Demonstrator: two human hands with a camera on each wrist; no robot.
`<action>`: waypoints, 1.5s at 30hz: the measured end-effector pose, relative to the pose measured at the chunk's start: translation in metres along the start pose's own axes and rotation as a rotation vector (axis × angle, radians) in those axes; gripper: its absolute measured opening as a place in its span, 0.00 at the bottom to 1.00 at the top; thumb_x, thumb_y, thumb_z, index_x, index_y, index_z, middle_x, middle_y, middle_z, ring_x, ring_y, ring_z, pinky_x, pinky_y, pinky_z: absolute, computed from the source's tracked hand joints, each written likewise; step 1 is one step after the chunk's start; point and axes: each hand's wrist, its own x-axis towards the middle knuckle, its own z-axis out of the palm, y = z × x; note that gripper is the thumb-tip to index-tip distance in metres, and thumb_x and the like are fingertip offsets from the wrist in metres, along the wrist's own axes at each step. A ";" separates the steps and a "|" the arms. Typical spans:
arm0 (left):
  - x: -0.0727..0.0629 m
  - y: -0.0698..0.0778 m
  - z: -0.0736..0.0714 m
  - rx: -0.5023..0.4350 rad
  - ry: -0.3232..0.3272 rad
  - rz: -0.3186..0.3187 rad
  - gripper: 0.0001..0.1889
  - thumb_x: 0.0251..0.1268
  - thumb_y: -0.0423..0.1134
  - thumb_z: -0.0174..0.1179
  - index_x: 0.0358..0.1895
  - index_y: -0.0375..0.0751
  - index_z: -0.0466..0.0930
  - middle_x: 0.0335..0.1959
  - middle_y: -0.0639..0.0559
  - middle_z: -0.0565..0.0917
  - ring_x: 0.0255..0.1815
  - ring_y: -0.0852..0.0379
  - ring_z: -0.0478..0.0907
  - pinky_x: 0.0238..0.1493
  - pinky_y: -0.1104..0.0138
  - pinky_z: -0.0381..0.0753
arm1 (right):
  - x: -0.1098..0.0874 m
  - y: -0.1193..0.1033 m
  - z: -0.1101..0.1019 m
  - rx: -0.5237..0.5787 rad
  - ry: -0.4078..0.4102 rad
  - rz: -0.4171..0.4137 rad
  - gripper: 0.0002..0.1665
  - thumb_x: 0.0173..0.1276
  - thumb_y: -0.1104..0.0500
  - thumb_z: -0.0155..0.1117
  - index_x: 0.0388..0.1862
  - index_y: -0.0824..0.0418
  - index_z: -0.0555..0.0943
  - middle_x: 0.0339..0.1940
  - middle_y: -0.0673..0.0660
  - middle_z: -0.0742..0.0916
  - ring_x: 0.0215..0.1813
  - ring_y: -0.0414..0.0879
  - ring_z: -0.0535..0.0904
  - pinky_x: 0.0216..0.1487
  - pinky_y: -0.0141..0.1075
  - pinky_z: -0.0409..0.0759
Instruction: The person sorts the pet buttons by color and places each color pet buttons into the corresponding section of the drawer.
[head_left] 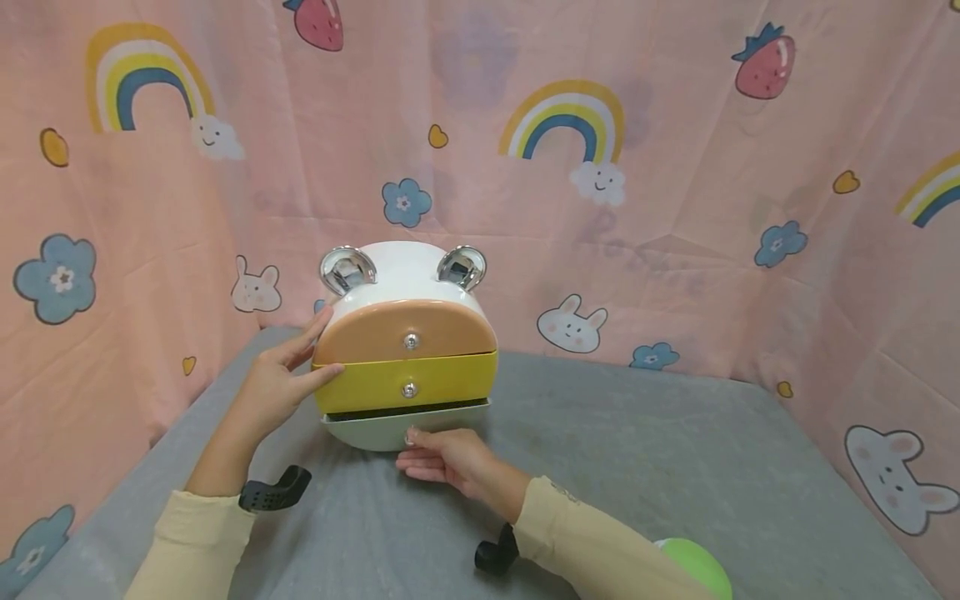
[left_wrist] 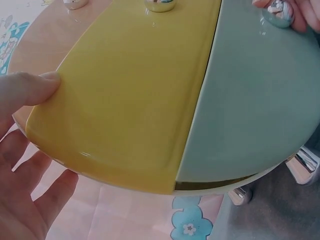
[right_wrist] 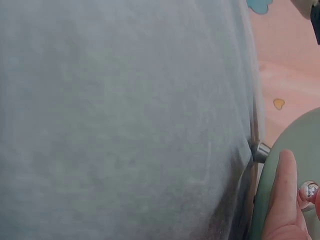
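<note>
A small rounded drawer cabinet (head_left: 405,271) with a white top and silver ears stands on the table. Its front has an orange drawer (head_left: 367,335), a yellow drawer (head_left: 375,386) and a pale green bottom drawer (head_left: 363,432). The green one sits slightly out, with a dark gap along its top. My right hand (head_left: 461,462) pinches that drawer's round knob (right_wrist: 310,190) between thumb and finger. At the cabinet's left side rests my left hand (head_left: 270,387), its thumb on the front by the yellow drawer's edge and its fingers fairly straight along the side.
Grey cloth covers the table (head_left: 637,450). A bright green round object (head_left: 697,567) lies near the front edge, partly behind my right sleeve. A pink patterned curtain (head_left: 675,275) surrounds the table at the back and sides.
</note>
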 end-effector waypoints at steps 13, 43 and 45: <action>-0.001 0.002 -0.001 0.009 -0.001 -0.010 0.41 0.65 0.55 0.65 0.78 0.68 0.51 0.80 0.48 0.56 0.74 0.30 0.63 0.68 0.37 0.68 | -0.020 0.011 -0.001 -0.011 -0.010 -0.011 0.18 0.72 0.55 0.64 0.50 0.68 0.84 0.41 0.63 0.91 0.42 0.48 0.90 0.48 0.39 0.89; 0.000 0.000 -0.001 -0.012 -0.008 0.000 0.41 0.65 0.54 0.65 0.77 0.69 0.52 0.80 0.48 0.56 0.74 0.30 0.62 0.67 0.36 0.69 | -0.062 0.034 -0.003 -0.001 -0.064 0.004 0.15 0.72 0.59 0.62 0.49 0.70 0.83 0.40 0.61 0.91 0.41 0.45 0.89 0.48 0.37 0.89; 0.000 0.000 -0.001 -0.014 -0.007 0.000 0.41 0.65 0.54 0.65 0.77 0.69 0.52 0.80 0.48 0.56 0.74 0.29 0.62 0.67 0.36 0.69 | -0.065 0.037 -0.003 0.005 -0.074 0.000 0.15 0.72 0.59 0.62 0.49 0.70 0.83 0.40 0.63 0.90 0.42 0.46 0.90 0.48 0.37 0.89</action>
